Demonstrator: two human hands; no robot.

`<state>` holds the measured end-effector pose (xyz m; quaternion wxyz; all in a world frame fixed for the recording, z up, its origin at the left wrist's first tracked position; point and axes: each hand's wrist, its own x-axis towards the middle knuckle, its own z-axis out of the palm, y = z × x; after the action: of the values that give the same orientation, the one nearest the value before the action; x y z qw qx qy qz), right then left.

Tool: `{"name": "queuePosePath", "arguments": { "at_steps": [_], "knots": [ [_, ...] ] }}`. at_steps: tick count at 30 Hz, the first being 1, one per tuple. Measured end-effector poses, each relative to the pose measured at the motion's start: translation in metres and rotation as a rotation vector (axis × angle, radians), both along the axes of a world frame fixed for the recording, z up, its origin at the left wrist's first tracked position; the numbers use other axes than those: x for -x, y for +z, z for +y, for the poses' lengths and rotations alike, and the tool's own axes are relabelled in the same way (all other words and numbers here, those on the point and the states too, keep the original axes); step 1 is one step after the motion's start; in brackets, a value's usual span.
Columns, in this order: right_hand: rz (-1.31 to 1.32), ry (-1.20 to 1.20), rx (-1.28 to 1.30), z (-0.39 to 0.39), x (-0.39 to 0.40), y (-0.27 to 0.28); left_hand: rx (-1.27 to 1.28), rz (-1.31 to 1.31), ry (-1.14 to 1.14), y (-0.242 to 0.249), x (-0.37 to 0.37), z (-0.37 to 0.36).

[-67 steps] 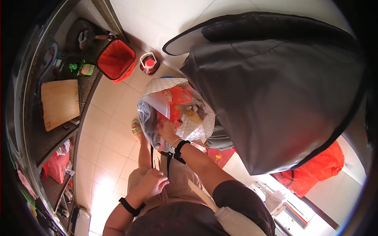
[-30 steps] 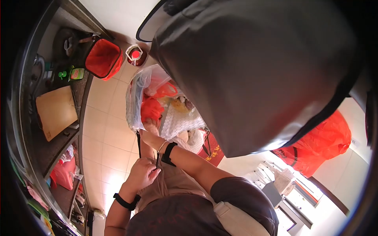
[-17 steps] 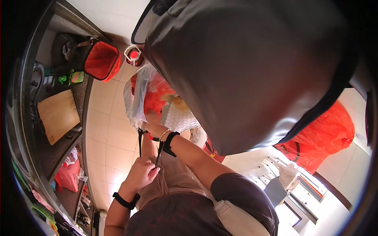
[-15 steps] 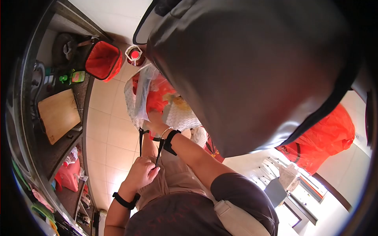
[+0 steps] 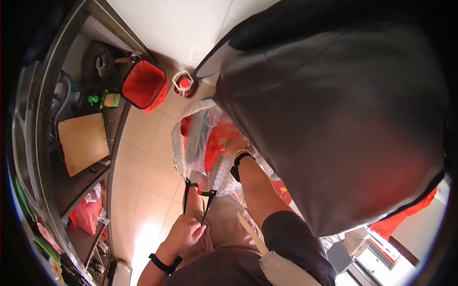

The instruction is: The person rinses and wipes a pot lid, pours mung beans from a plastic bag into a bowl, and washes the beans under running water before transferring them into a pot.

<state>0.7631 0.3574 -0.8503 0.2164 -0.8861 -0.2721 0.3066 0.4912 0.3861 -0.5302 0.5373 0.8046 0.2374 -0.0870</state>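
My left hand (image 5: pixel 187 231) is closed around the black handle straps (image 5: pixel 208 206) of a white woven bag (image 5: pixel 178 153), whose mouth gapes upward. Inside the bag lie red plastic bags (image 5: pixel 213 155) and clear plastic wrapping (image 5: pixel 197 136). My right hand (image 5: pixel 237 142) reaches into the bag beside the red plastic. Its fingers are mostly hidden, so I cannot make out whether they grip anything. Black bands circle both my wrists.
A large dark grey, smooth-sided object (image 5: pixel 334 114) fills the upper right, close to the camera. A red-lined bin (image 5: pixel 144 85) and a red-capped jug (image 5: pixel 184 84) stand beyond the bag. Along the left, shelving holds a cutting board (image 5: pixel 85 143) and a green pump bottle (image 5: pixel 110 100).
My right hand has moved deeper into the bag, away from the straps. My left hand still holds the straps. The view has shifted, bringing the large dark object lower.
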Motion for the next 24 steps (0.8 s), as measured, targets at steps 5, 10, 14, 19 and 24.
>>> {"name": "queuePosePath", "arguments": {
  "at_steps": [5,10,14,19,24],
  "knots": [
    [0.104,0.224,0.321,-0.03,0.029,-0.002,-0.028,-0.066,0.038,-0.002,-0.008,-0.006],
    [0.078,0.239,0.379,-0.046,0.076,-0.02,-0.03,-0.041,0.036,-0.006,-0.003,-0.011],
    [0.247,0.006,0.171,-0.052,0.085,-0.033,-0.041,0.04,0.0,-0.003,0.008,-0.014],
    [0.005,-0.402,-0.003,-0.053,0.036,-0.061,-0.063,0.051,0.044,0.005,0.013,-0.012],
    [-0.019,0.093,0.248,-0.076,-0.001,-0.075,-0.003,0.136,0.016,0.0,0.033,-0.011]
  ]
}}
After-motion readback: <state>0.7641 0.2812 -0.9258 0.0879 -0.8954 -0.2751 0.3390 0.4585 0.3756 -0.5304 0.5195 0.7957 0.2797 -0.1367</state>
